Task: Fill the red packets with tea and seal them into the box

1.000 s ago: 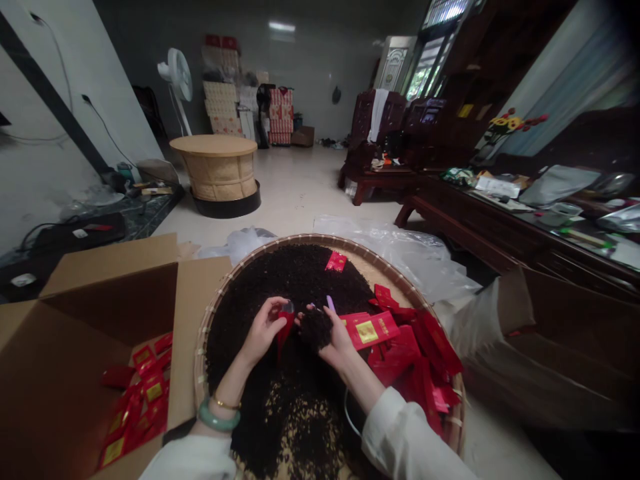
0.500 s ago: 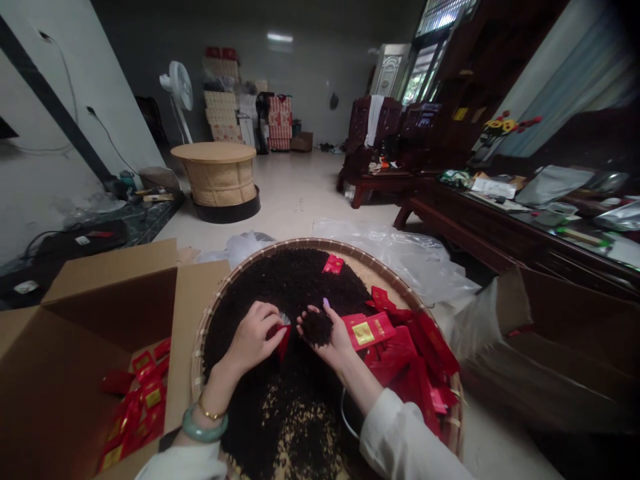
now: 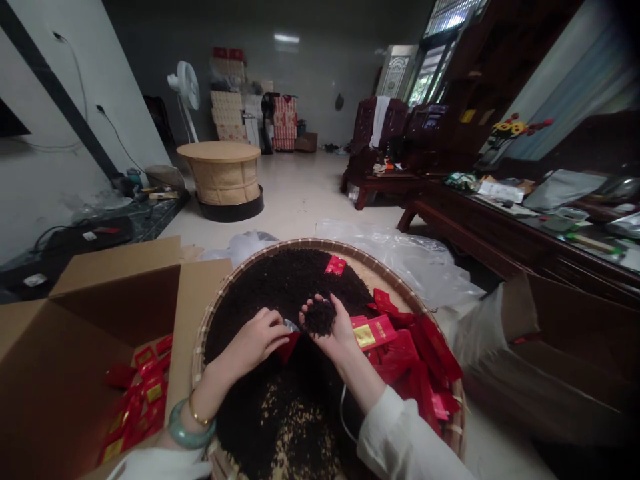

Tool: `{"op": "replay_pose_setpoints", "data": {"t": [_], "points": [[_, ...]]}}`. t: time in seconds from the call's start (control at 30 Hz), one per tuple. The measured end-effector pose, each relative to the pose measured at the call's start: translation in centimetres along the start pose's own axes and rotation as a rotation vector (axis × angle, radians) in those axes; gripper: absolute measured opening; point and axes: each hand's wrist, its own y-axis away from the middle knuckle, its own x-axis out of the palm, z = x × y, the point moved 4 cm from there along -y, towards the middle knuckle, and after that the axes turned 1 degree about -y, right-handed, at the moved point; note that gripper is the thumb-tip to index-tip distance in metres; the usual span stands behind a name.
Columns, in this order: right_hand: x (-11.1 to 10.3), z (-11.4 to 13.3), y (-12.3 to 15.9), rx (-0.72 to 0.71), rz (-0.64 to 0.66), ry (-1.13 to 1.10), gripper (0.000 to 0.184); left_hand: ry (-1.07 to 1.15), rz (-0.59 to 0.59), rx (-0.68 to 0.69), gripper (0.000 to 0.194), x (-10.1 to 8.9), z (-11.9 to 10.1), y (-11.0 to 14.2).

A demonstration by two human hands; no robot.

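From my remote seat, I list: carton, red packets inside. Tray, dark flakes spread over it. Left hand, palm down, fingertips pinching a red pouch by its mouth. Pouch: over the tray, just right of those fingers, long axis running down from the mouth; left hand nearer. Right hand, palm up, fingers curled about a dark heap beside the mouth. Flat pouches, piled.

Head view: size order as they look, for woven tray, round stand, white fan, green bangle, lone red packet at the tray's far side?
1. Woven tray
2. Round stand
3. White fan and green bangle: too alike to rank
4. Lone red packet
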Motion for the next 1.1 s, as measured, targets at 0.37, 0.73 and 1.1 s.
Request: {"op": "replay_pose_setpoints", "data": {"t": [0.37,0.73,1.1], "points": [[4.1,-1.5,-0.5,-0.075,0.021,0.091,0.027,0.049,-0.149,-0.016,0.025,1.0,-0.7,-0.1],[3.8,-1.5,0.0,-0.189,0.042,0.250,0.024,0.181,-0.196,-0.044,0.019,1.5,0.1,0.7],[3.3,-1.4,0.1,-0.388,0.011,0.518,0.024,0.112,-0.226,-0.023,0.015,1.7,0.0,0.8]]}}
